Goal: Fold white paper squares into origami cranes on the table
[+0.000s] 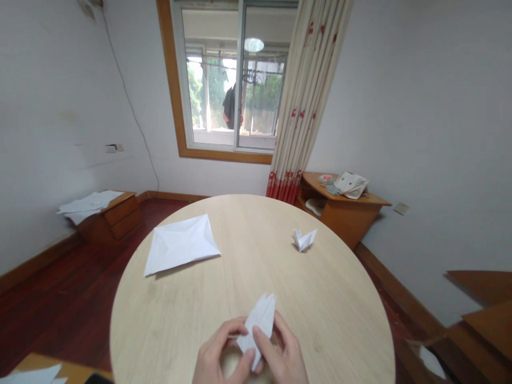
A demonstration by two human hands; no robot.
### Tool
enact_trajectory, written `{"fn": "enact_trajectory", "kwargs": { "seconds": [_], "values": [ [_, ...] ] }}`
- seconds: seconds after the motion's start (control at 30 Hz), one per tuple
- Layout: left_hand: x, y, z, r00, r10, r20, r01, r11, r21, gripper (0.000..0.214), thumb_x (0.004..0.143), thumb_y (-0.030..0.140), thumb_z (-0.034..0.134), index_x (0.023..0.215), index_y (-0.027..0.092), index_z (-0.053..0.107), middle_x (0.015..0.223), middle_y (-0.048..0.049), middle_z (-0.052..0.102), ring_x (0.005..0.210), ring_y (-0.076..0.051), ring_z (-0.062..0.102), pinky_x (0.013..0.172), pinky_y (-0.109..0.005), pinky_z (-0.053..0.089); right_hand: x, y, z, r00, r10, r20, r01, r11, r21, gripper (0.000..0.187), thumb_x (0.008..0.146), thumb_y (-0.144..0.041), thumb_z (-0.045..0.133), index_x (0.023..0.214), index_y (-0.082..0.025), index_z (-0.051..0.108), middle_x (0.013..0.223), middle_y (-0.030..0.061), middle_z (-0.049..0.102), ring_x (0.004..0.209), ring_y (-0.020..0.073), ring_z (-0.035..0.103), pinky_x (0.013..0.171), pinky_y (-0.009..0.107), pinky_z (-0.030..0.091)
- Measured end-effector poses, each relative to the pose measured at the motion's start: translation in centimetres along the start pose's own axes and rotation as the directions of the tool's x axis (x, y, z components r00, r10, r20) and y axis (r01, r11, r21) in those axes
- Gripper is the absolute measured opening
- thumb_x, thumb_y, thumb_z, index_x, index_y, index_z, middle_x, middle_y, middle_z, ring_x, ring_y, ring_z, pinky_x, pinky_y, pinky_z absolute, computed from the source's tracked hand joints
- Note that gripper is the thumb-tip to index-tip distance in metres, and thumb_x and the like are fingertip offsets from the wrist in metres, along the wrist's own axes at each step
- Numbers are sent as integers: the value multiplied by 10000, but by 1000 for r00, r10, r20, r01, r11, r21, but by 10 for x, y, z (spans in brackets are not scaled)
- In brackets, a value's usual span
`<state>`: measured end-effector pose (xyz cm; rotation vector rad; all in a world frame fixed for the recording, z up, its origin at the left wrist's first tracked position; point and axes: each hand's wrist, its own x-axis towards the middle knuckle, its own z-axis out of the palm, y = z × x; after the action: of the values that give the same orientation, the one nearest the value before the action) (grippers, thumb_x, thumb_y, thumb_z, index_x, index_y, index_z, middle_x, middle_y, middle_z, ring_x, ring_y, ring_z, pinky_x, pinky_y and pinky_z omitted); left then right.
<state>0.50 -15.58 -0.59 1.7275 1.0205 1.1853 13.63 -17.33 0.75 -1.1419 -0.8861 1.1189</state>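
Note:
Both my hands are at the near edge of a round light-wood table (pixel 328 304), working one folded white paper piece (pixel 262 314) that points up and away from me. My left hand (pixel 218 354) grips its lower left side with curled fingers. My right hand (pixel 282 354) pinches its lower right side, the thumb pressed on the paper. A creased, unfolded white sheet (pixel 180 244) lies flat on the table's far left. A small finished folded paper figure (pixel 303 239) stands at the far right of the table.
A low wooden cabinet (pixel 114 216) with white papers on it stands at the left wall. A wooden corner stand (pixel 344 205) with cloths is beside the curtain (pixel 308 101) and window (pixel 234 80). More white paper (pixel 32 375) lies at the bottom left.

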Motion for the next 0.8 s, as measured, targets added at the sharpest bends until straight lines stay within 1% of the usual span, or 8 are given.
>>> {"fn": "enact_trajectory", "kwargs": {
  "seconds": [0.1, 0.27, 0.37, 0.43, 0.53, 0.6, 0.73, 0.8],
  "values": [
    [0, 3, 0, 998, -32, 49, 33, 999, -18, 328, 704, 236, 742, 1024, 254, 675, 1250, -88, 644, 1079, -271, 650, 900, -345, 557, 2, 5, -3, 998, -29, -47, 30, 999, 23, 454, 672, -531, 734, 953, -180, 678, 951, 106, 711, 884, 263, 676, 764, 330, 553],
    [3, 6, 0, 984, -138, 110, 151, 981, -124, 179, 787, 264, 681, 958, 263, 734, 1208, -62, 668, 1109, -271, 635, 966, -348, 509, 6, 3, -12, 999, 21, 29, -21, 1000, 16, 439, 628, -452, 790, 955, -176, 691, 1007, 113, 710, 966, 278, 658, 879, 371, 515],
    [4, 3, 0, 994, -96, 55, 101, 991, -93, 141, 824, 339, 655, 888, 270, 760, 1122, -60, 712, 1051, -278, 667, 938, -342, 527, 7, -6, -17, 995, -50, 87, 53, 998, -25, 289, 578, -333, 829, 796, -193, 700, 892, 58, 695, 869, 237, 657, 809, 318, 527],
    [4, -1, 1, 997, -80, -15, 79, 994, -79, 180, 845, 381, 629, 883, 265, 761, 1054, -63, 739, 977, -267, 699, 888, -322, 554, 8, -10, -19, 984, -121, 133, 129, 990, -53, 180, 609, -301, 805, 688, -194, 683, 796, 34, 661, 788, 205, 643, 736, 279, 528],
    [3, -5, 3, 990, -107, -96, 98, 991, -90, 233, 874, 412, 595, 907, 231, 739, 982, -76, 753, 859, -236, 723, 781, -276, 587, 8, -7, -23, 978, -150, 142, 159, 986, -49, 122, 703, -311, 738, 721, -198, 696, 779, 35, 647, 764, 187, 635, 697, 256, 523],
    [2, -6, 4, 990, -99, -105, 88, 990, -110, 260, 883, 413, 588, 986, 211, 714, 983, -84, 749, 839, -224, 725, 744, -257, 594, 9, -1, -24, 987, -126, 103, 129, 992, -16, 136, 695, -313, 749, 753, -201, 699, 763, 26, 642, 722, 174, 632, 652, 237, 522],
    [2, -5, 7, 995, 73, -73, -73, 997, 0, 294, 886, 367, 601, 1132, 227, 683, 1075, -72, 730, 900, -216, 720, 755, -243, 597, 10, 10, -24, 995, -101, 10, 100, 993, 70, 259, 566, -344, 835, 688, -198, 660, 693, -14, 599, 503, 115, 553, 420, 183, 436],
    [1, -3, 8, 970, 209, -128, -192, 973, 130, 273, 888, 341, 605, 1126, 242, 696, 1107, -66, 719, 933, -222, 712, 769, -256, 600, 10, 13, -23, 995, -96, 21, 93, 991, 95, 301, 616, -435, 804, 691, -188, 650, 646, -13, 593, 432, 103, 528, 380, 187, 403]
  ]
}}
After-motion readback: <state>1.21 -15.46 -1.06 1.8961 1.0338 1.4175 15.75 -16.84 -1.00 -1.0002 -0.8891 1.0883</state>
